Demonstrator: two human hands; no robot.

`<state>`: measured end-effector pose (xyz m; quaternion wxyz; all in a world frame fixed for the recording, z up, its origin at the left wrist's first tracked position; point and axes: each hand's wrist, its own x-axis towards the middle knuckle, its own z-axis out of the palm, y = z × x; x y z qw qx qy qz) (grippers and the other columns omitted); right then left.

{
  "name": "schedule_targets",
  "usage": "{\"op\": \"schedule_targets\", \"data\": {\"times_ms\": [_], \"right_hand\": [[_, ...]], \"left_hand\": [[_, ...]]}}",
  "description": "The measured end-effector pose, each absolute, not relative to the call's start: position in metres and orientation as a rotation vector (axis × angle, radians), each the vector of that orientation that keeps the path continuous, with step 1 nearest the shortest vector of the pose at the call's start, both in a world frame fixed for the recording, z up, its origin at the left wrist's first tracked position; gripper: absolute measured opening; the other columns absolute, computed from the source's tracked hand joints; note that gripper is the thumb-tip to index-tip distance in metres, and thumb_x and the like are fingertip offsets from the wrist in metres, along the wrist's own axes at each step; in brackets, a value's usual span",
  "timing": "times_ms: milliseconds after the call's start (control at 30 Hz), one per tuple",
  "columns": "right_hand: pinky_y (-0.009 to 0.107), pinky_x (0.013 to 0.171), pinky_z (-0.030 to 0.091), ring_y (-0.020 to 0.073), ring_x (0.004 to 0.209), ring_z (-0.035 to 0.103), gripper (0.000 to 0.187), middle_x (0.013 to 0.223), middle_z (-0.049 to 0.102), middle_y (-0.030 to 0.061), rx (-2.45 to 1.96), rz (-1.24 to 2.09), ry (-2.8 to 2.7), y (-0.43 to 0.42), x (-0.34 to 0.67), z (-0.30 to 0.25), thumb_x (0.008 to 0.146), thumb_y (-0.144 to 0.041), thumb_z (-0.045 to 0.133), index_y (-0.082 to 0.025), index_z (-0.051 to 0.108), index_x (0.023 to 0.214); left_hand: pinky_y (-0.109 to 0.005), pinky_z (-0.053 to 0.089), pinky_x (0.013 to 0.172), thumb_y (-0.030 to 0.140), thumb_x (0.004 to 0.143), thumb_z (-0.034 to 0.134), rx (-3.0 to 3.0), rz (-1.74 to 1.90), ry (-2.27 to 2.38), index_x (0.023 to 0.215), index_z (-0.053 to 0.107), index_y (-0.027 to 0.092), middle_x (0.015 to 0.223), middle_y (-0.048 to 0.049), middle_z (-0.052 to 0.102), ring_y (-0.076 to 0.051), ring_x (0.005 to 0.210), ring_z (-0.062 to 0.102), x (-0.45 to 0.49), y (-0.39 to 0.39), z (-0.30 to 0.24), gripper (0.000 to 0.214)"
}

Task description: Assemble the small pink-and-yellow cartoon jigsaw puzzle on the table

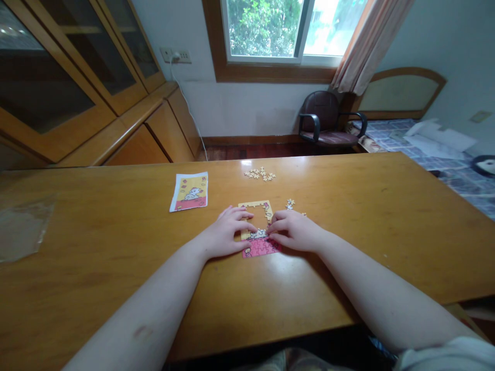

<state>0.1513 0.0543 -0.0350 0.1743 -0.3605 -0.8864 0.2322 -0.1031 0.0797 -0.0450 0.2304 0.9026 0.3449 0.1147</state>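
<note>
Puzzle (261, 248): 1, part-built, flat on table (116, 221), centre of view, between both hands; call it clock centre, 12 = toward window (263, 26). Pink lower part filled, bit of white figure above it, yellow border round a hollow middle.
L hand (226, 232): at 9 o'clock, fingers spread wide, tips over puzzle's L edge & hollow, thumb at pink part.
R hand (297, 231): at 3, fingers curled in, narrow, tips at puzzle's R edge by white figure; can't tell if a pc is pinched.
Far pile (256, 175): at 12, loose pale pcs, approx. 10, overlapping, too small for exact count.
Near pile (290, 204): btwn 1 & 2, just past R hand, approx. 3 pcs; 1 stray pc (304, 214) at 2, part hidden by R hand.
Card (189, 193): 1, at 10, well apart from hands; white animal on yellow & pink.
Plastic (19, 232): 1 clear sheet, at 9, far off.
Chair (325, 116): 1, at 1, beyond table.
Handling: pcs look v. light, thin, stiffish, prob. cardboard; tabs could bend. Best pinched by edges. Puzzle likely slides on glossy table & may split at hollow's thin border; steady it by pink part.
</note>
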Motion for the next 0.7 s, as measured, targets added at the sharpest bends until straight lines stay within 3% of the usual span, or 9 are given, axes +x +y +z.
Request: {"op": "schedule_targets", "data": {"times_ms": [500,700], "right_hand": [[0.029,0.077,0.047,0.0170,0.081,0.061,0.020,0.089,0.064,0.0066,-1.093,0.598,-2.559,0.053,0.149,-0.034,0.088,-0.028,0.057,-0.021,0.073,0.097],[0.028,0.076,0.045,0.0180,0.082,0.061,0.022,0.091,0.067,0.0076,-1.545,0.287,-2.338,0.065,0.166,-0.033,0.090,-0.022,0.050,-0.018,0.071,0.097]], "left_hand": [[-0.056,0.019,0.113,0.039,0.076,0.067,2.482,0.304,0.948,0.103,0.071,0.032,0.131,-0.0047,0.056,-0.029,0.127,0.044,-0.103,0.080,-0.045,0.029],[-0.052,0.027,0.110,0.038,0.080,0.062,2.480,0.362,0.942,0.106,0.070,0.031,0.129,-0.0045,0.058,-0.027,0.125,0.045,-0.104,0.082,-0.044,0.027]]}}
